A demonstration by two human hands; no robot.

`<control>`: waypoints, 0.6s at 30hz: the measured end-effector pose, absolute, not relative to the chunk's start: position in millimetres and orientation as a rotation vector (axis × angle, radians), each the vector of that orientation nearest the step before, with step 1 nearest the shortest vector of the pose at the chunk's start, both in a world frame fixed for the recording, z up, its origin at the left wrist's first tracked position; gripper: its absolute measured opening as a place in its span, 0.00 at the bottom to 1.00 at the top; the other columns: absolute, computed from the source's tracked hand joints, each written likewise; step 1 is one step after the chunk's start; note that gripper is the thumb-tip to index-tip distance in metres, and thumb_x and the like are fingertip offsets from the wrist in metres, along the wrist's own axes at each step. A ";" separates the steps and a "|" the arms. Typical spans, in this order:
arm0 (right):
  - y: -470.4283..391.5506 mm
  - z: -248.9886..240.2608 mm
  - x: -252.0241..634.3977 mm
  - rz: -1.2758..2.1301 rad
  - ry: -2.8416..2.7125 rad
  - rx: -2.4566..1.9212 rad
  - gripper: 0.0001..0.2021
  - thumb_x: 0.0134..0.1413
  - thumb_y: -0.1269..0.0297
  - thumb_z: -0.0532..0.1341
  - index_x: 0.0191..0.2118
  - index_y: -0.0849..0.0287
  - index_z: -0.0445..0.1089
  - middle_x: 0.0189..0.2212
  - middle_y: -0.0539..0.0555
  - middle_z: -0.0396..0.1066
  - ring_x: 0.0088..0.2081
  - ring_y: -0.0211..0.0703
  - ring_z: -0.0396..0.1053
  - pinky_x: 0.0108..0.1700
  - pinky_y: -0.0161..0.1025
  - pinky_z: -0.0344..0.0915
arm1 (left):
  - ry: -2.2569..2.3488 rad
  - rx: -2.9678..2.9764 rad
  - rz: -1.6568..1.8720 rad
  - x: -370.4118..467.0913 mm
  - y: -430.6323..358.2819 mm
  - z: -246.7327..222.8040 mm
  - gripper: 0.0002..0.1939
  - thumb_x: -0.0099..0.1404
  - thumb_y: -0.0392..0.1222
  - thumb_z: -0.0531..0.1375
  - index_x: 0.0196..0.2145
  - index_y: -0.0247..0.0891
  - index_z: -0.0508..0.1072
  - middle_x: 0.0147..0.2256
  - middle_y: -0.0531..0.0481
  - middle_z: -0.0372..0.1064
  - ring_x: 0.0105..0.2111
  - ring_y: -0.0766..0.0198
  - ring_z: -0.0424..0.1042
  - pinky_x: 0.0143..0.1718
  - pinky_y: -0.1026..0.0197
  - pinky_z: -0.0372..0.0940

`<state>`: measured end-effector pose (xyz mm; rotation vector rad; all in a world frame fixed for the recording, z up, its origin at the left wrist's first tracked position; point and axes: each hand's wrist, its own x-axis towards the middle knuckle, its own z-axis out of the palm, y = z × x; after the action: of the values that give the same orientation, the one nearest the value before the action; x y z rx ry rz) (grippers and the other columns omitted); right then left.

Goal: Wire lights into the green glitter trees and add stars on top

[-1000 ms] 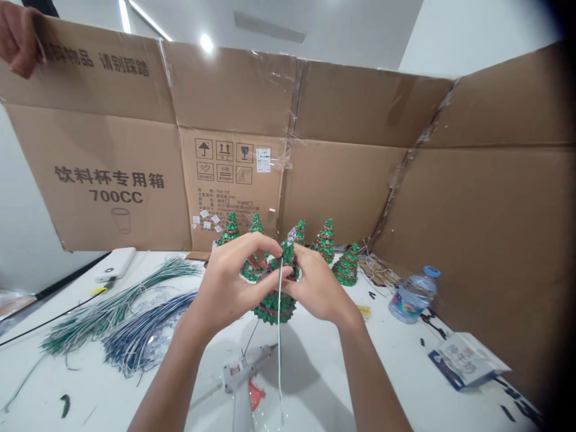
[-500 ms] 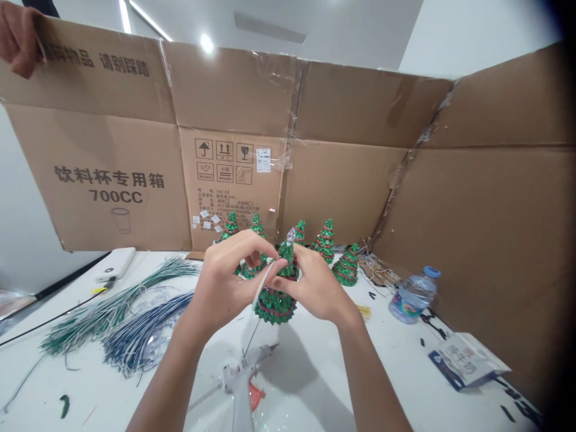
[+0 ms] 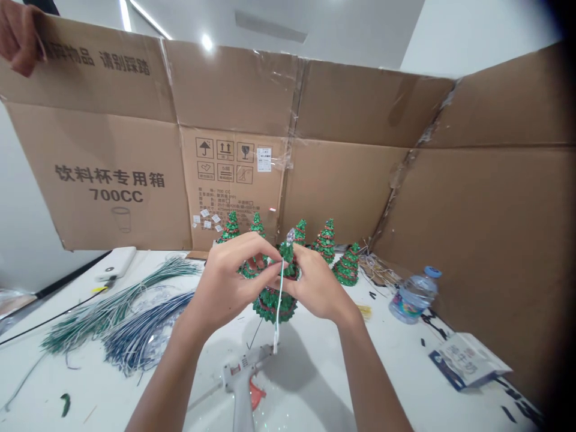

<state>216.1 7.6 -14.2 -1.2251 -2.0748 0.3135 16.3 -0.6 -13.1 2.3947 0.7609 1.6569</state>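
Observation:
Between my hands stands a small green beaded Christmas tree [image 3: 270, 307] with dark red bands and a clear, pale topper [image 3: 290, 235]. My right hand [image 3: 320, 285] is closed around its upper part from the right side. With thumb and forefinger, my left hand [image 3: 231, 273] pinches a thin whitish cord [image 3: 278, 309] against the tree near its top. The cord's loose end hangs down in front of the tree. Below lies a white hot glue gun [image 3: 242, 378] with a red trigger, its nozzle close to the cord's end. My fingers partly hide the tree's middle.
Several finished trees [image 3: 346, 267] stand behind. Bundles of green cords [image 3: 121, 300] and blue cords [image 3: 139, 336] lie left, near a white power bank [image 3: 116, 264]. On the right are a water bottle [image 3: 414, 297] and a packet [image 3: 468, 360]. Cardboard [image 3: 351, 192] walls the back; another person's hand [image 3: 20, 36] grips it.
The cord's loose end has swung right, from beside my left thumb to straight down before the tree. My left fingertips have shifted slightly; my right hand keeps its hold.

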 end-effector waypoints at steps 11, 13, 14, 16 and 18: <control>4.4 -12.3 213.2 0.334 -2.098 -1.233 0.11 0.62 0.54 0.71 0.40 0.54 0.73 0.40 0.52 0.77 0.41 0.50 0.73 0.43 0.43 0.64 | 0.778 2.409 1.725 18.9 0.1 -12.6 0.04 0.70 0.35 0.70 0.40 0.41 0.78 0.34 0.56 0.77 0.31 0.68 0.71 0.36 0.61 0.67; 4.9 -13.2 213.5 0.314 -2.099 -1.268 0.13 0.63 0.52 0.70 0.37 0.54 0.70 0.38 0.52 0.76 0.40 0.50 0.72 0.41 0.43 0.62 | 0.748 2.388 1.753 18.7 -0.5 -13.1 0.03 0.71 0.36 0.69 0.41 0.41 0.78 0.35 0.55 0.78 0.31 0.68 0.72 0.36 0.61 0.68; 5.2 -13.6 213.7 0.302 -2.097 -1.288 0.15 0.63 0.51 0.70 0.35 0.54 0.68 0.36 0.51 0.74 0.40 0.50 0.72 0.40 0.43 0.61 | 0.739 2.382 1.761 18.6 -1.0 -13.0 0.02 0.72 0.36 0.68 0.41 0.41 0.79 0.34 0.55 0.78 0.31 0.68 0.73 0.36 0.61 0.68; 5.5 -14.3 214.1 0.280 -2.087 -1.321 0.19 0.61 0.49 0.71 0.32 0.53 0.64 0.34 0.50 0.72 0.38 0.49 0.70 0.39 0.42 0.59 | 0.719 2.375 1.767 18.5 -1.8 -12.3 0.02 0.73 0.36 0.68 0.39 0.41 0.80 0.34 0.54 0.79 0.32 0.67 0.74 0.35 0.61 0.68; 5.3 -14.3 214.2 0.278 -2.085 -1.310 0.19 0.60 0.51 0.72 0.32 0.53 0.63 0.33 0.50 0.72 0.37 0.49 0.70 0.38 0.42 0.59 | 0.705 2.359 1.750 18.8 -1.7 -11.3 0.03 0.72 0.35 0.69 0.38 0.41 0.81 0.34 0.53 0.80 0.31 0.67 0.74 0.34 0.61 0.68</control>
<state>214.2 5.3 -14.3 -1.3100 -2.0853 0.2784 18.8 -1.7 -11.3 2.3592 0.7049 1.7505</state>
